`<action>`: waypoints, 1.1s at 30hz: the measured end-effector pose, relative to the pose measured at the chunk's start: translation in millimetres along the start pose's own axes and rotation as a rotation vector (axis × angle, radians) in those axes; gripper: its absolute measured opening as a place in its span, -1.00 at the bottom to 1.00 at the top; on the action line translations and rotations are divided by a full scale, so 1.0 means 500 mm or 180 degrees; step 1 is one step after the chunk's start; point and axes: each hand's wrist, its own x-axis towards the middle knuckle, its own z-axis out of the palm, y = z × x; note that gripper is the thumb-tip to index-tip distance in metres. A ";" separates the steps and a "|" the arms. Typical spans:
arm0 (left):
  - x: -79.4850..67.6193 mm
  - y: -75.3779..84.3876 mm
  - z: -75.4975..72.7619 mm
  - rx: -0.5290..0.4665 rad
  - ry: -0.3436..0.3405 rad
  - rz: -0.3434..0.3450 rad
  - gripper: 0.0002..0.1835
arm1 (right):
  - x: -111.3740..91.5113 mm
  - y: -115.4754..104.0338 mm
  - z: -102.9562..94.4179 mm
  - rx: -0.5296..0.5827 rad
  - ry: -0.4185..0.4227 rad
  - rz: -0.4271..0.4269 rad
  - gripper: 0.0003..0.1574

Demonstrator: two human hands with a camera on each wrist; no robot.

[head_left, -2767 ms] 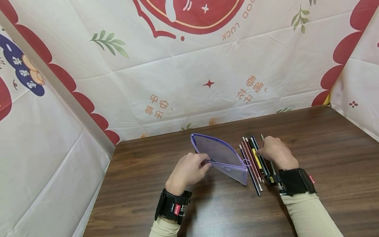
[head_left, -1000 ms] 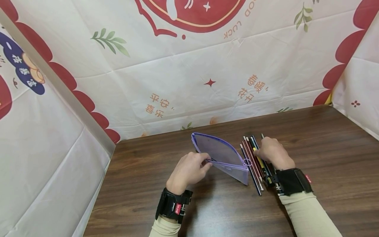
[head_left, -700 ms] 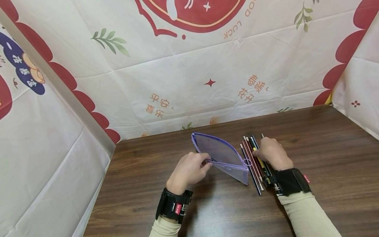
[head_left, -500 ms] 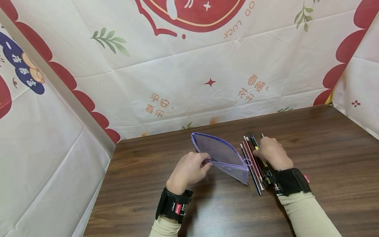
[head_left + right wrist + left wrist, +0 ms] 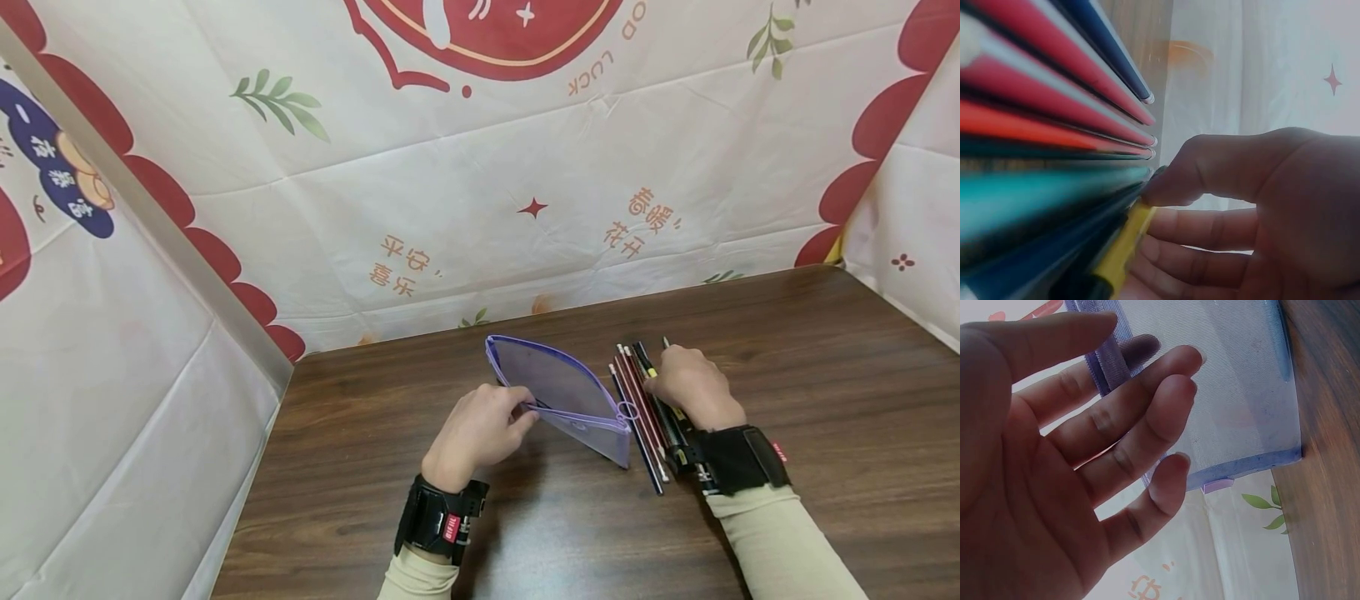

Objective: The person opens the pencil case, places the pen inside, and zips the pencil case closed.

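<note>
A purple mesh zip pouch (image 5: 551,383) stands on the table with its mouth spread. My left hand (image 5: 480,429) pinches its zipped edge between thumb and index finger; in the left wrist view the other fingers (image 5: 1169,409) lie loosely curved in front of the mesh. To the right, several pencils (image 5: 637,408) with dark red and dark blue barrels lie side by side. My right hand (image 5: 693,383) is at the right side of this row. In the right wrist view its thumb and fingers pinch a yellow-and-black pen (image 5: 1125,247). A grey pen tip (image 5: 665,342) shows beyond the knuckles.
The brown wood-grain table (image 5: 345,483) ends at a white printed cloth (image 5: 480,208) at the back. Another cloth-covered panel (image 5: 135,400) stands along the left side. A lilac ring (image 5: 627,411) on the pouch's corner overlaps the nearest pencils.
My right hand has shifted slightly left and closed on the yellow-and-black pen, which has slid and turned among the dark pens under the fingers. The left hand and pouch have stayed in place.
</note>
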 end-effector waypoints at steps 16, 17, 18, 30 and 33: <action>0.002 -0.001 0.001 -0.0025 -0.0015 -0.0013 -0.85 | -0.003 -0.003 -0.008 -0.0016 -0.0055 0.0053 -0.67; 0.002 -0.001 0.001 -0.0022 -0.0013 -0.0011 -0.85 | -0.003 -0.003 -0.009 -0.0012 -0.0041 0.0041 -0.66; 0.002 -0.001 0.001 -0.0019 -0.0010 -0.0009 -0.85 | -0.003 -0.002 -0.009 -0.0006 -0.0031 0.0030 -0.64; 0.001 -0.002 0.002 0.0007 -0.0013 -0.0002 -0.85 | -0.005 0.000 -0.016 0.0030 -0.0019 -0.0119 -0.55; 0.001 -0.001 0.001 0.0011 -0.0015 -0.0003 -0.85 | -0.004 0.000 -0.017 0.0053 -0.0017 -0.0156 -0.54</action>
